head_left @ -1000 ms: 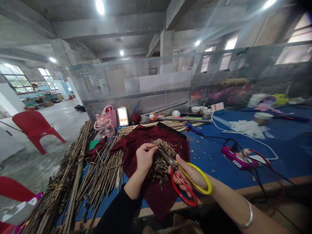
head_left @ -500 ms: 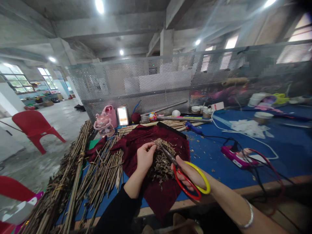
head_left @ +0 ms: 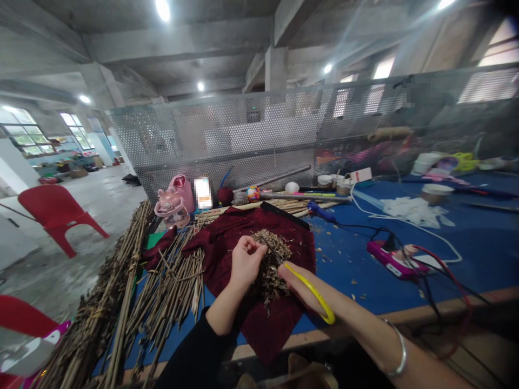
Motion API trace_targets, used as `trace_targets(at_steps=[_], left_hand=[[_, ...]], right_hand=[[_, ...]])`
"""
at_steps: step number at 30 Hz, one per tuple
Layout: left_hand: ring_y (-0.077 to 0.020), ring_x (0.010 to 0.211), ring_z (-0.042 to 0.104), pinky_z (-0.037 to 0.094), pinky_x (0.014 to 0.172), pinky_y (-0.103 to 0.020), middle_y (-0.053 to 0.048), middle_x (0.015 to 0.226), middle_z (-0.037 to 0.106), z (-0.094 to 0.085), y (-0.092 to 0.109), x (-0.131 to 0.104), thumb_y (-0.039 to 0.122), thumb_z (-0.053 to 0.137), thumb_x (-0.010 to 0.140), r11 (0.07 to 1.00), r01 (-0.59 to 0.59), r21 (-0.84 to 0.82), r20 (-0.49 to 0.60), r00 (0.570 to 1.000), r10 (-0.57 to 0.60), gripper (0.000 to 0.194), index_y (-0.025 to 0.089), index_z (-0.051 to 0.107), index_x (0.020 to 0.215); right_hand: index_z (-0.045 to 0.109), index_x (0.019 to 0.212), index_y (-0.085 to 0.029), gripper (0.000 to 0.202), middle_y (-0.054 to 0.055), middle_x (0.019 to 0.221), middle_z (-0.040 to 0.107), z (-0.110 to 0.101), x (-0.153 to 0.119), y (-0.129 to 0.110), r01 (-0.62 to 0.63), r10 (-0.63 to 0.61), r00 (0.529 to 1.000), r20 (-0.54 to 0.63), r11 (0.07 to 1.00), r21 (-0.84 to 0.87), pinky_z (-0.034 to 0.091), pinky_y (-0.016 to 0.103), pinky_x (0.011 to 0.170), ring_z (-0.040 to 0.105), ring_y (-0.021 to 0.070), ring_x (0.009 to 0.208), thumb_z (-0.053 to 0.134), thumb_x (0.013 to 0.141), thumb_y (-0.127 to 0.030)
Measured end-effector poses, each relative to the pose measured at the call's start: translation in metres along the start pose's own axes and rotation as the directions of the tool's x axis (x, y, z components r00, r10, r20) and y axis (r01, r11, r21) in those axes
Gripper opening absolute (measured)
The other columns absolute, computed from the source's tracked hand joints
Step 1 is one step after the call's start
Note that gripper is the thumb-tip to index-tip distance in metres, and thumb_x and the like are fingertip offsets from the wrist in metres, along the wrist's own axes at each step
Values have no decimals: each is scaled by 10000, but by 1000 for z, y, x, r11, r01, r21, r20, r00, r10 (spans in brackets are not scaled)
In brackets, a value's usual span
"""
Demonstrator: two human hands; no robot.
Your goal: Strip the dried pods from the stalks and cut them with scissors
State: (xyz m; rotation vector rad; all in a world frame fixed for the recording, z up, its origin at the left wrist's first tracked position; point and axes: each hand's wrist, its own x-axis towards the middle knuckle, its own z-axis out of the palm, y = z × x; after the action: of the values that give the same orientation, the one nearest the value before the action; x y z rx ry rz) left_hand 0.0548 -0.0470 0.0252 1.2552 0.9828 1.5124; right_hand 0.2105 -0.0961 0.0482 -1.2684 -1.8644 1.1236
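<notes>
My left hand (head_left: 246, 263) is closed in a pinch above a heap of dried, chopped plant bits (head_left: 272, 281). Whatever its fingertips hold is too small to make out. My right hand (head_left: 298, 285) grips a pair of scissors (head_left: 318, 296); the yellow handle loop shows, while the red loop is hidden behind the hand. The dark blades lie near my left fingertips, over the heap. Under the heap spreads a dark red cloth (head_left: 267, 337) on the blue table surface (head_left: 344, 259). Left of the cloth lie many loose cut stalks (head_left: 174, 286).
Bundled dry stalks (head_left: 93, 302) line the table's left edge. Behind the cloth stand a pink bottle (head_left: 174, 208) and sticks (head_left: 284, 207). A blue glue gun (head_left: 322, 210), a purple power strip (head_left: 393, 262) with cables, and white material (head_left: 413, 210) lie to the right.
My right hand has moved left and turned, bringing the scissors closer to my left hand; the red loop has gone out of sight. My left hand has shifted slightly right.
</notes>
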Motion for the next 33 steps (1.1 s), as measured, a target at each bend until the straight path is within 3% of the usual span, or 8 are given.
trace_targets(at_steps=[3, 6, 11, 24, 30, 33], left_hand=[[-75, 570, 484, 375, 576, -193, 46, 638, 530, 0, 0, 1, 232, 630, 682, 1000, -3, 13, 5, 1000, 3, 270, 198, 364, 712], [-77, 575, 484, 378, 582, -195, 48, 636, 520, -2, -3, 2, 230, 618, 686, 998, -23, 66, -4, 1000, 23, 264, 199, 356, 707], [-81, 590, 479, 382, 595, -199, 43, 646, 517, -4, -4, 3, 224, 604, 691, 987, -41, 156, -10, 999, 43, 251, 199, 355, 703], [-73, 571, 433, 355, 580, -192, 63, 616, 460, -4, -7, 3, 203, 589, 687, 985, -39, 165, 20, 999, 37, 253, 200, 336, 678], [-74, 581, 434, 360, 589, -192, 62, 628, 467, -3, -4, 1, 204, 590, 687, 989, -46, 138, 43, 998, 40, 259, 202, 331, 682], [-75, 578, 434, 361, 581, -190, 57, 633, 474, -4, -1, 3, 218, 593, 684, 989, -41, 140, 30, 999, 37, 259, 201, 335, 681]], right_hand=[[440, 705, -185, 485, 10, 695, 505, 2, 3, 4, 53, -55, 998, -15, 992, -113, 408, 279, 627, 438, 143, 642, 303, 834, -633], [439, 711, -186, 438, 5, 684, 494, 5, 3, 7, 32, -37, 999, -30, 987, -156, 388, 274, 612, 432, 142, 633, 329, 849, -587], [440, 682, -189, 405, -2, 661, 495, 6, 2, 5, 3, -10, 999, -47, 988, -152, 368, 259, 596, 437, 139, 620, 375, 847, -554], [424, 646, -188, 395, -26, 613, 431, 2, 4, 4, -38, 35, 999, -27, 994, -107, 334, 248, 568, 376, 122, 584, 453, 794, -553], [381, 606, -191, 410, -32, 559, 397, 4, 1, 1, -15, 16, 1000, 11, 998, -61, 316, 241, 522, 347, 111, 545, 369, 845, -524], [401, 618, -192, 421, -20, 562, 449, 3, 2, 7, -9, 6, 1000, -22, 991, -136, 325, 240, 517, 395, 120, 539, 367, 840, -548]])
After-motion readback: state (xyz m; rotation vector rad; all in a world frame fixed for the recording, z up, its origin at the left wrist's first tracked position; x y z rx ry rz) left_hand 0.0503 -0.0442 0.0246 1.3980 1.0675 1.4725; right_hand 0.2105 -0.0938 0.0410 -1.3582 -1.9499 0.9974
